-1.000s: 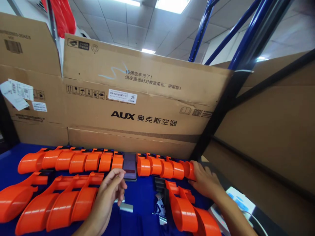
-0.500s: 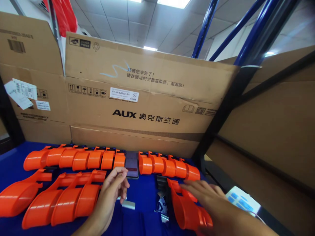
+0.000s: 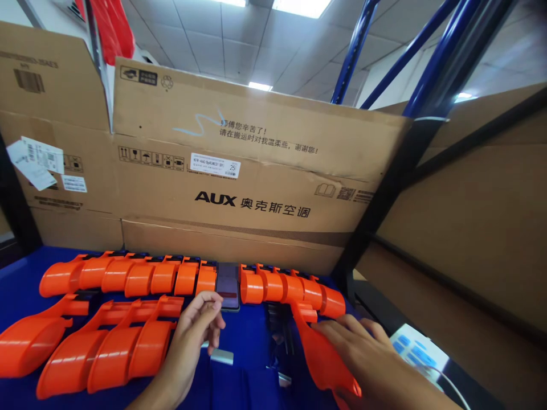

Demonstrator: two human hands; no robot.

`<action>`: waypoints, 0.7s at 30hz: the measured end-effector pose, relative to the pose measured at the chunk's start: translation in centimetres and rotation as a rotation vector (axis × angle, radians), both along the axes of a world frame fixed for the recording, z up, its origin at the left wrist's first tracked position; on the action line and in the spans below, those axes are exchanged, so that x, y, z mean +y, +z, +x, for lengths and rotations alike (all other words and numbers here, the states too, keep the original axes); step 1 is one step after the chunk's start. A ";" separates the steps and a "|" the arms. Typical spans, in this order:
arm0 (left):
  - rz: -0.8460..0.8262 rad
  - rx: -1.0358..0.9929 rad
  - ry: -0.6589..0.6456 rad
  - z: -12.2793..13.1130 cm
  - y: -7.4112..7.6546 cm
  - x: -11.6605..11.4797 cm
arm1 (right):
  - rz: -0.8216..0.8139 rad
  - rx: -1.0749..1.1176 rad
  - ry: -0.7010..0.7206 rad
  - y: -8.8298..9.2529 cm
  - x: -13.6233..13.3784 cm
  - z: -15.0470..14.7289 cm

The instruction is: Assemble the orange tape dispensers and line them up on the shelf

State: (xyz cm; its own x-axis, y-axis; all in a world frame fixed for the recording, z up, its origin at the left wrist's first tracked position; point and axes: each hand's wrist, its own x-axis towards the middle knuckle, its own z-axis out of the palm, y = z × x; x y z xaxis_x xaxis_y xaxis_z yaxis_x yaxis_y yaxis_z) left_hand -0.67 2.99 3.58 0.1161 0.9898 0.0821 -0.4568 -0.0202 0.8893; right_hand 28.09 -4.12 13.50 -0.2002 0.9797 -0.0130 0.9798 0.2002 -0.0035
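R hand (image 3: 358, 348) clamped on orange scoop (image 3: 322, 353), R front of blue tabletop (image 3: 250, 341); handle twd back-row scoops (image 3: 292, 289). L hand (image 3: 197, 327) loosely curled, just in front of phone (image 3: 228, 285); can't tell if fingertips meet. Small silver pc. (image 3: 222, 357) nr L wrist.

The right hand (image 3: 356, 347), having left the last orange piece (image 3: 333, 300) of the back row, which it was touching 1 second ago, is now gripping the front right orange piece (image 3: 322, 353). That piece is tilting to show more of its side, and its handle end (image 3: 306, 311) is sitting closer to the back row. The black strips (image 3: 273, 319) beside it are lying in deeper shade, while the right forearm (image 3: 397, 376) is covering a white block visible earlier.
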 end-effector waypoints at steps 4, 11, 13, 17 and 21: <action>0.019 0.067 -0.053 0.1 -0.2 0.2 | 0.055 0.082 0.071 2.0 -0.9 -1.1; 0.004 0.071 -0.232 0.4 0.3 -0.6 | 0.025 0.170 0.366 2.9 -0.4 -6.8; -0.059 0.010 -0.236 0.4 0.4 -0.9 | 0.023 0.180 0.442 2.2 0.3 -8.7; -0.153 -0.126 -0.117 0.3 0.5 -0.6 | 0.041 0.264 0.546 1.1 1.5 -11.3; -0.236 -0.289 0.022 -0.1 0.6 0.1 | 0.034 0.461 0.656 1.4 2.6 -11.3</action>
